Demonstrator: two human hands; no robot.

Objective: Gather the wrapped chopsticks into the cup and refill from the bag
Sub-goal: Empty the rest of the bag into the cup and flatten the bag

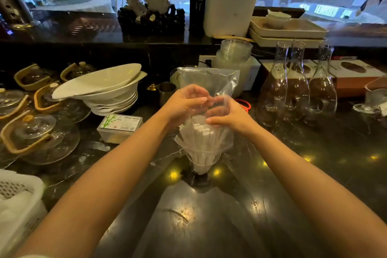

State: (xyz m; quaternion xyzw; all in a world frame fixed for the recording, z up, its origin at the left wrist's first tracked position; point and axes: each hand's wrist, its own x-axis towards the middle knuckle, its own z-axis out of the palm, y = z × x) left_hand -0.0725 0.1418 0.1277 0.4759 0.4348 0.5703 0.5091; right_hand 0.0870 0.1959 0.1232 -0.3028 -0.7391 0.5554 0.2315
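A clear glass cup stands on the dark counter, filled with white paper-wrapped chopsticks that fan upward. A clear plastic bag hangs over the chopstick tops, its upper part rising behind my hands. My left hand grips the bag from the left, just above the chopsticks. On the right side, my right hand pinches the bag, fingertips touching the wrapped tops. Whether any chopsticks remain inside the bag is unclear.
Stacked white bowls and glass teapots with wooden handles sit at the left. A small toothpick box lies left of the cup. Three glass carafes stand at the right. A white basket is near left.
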